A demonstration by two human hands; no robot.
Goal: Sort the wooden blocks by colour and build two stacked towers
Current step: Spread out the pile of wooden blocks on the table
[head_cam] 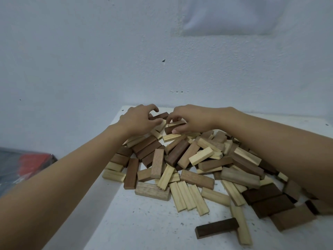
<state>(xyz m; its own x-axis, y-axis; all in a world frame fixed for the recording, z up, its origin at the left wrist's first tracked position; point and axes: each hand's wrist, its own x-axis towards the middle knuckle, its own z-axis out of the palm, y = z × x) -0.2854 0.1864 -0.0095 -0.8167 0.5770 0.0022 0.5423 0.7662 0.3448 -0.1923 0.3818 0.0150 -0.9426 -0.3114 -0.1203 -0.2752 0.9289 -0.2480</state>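
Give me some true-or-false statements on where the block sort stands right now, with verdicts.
1. Two towers stand on the table. False: none is built; the blocks lie in one loose pile.
2. Light and dark blocks are mixed together. True.
3. Both hands lie flat and empty. False: the left hand and right hand curl their fingers on blocks at the pile's far end.
4. At the near edge, a dark block lies across a light block. True.
5. The table is black. False: it is white.
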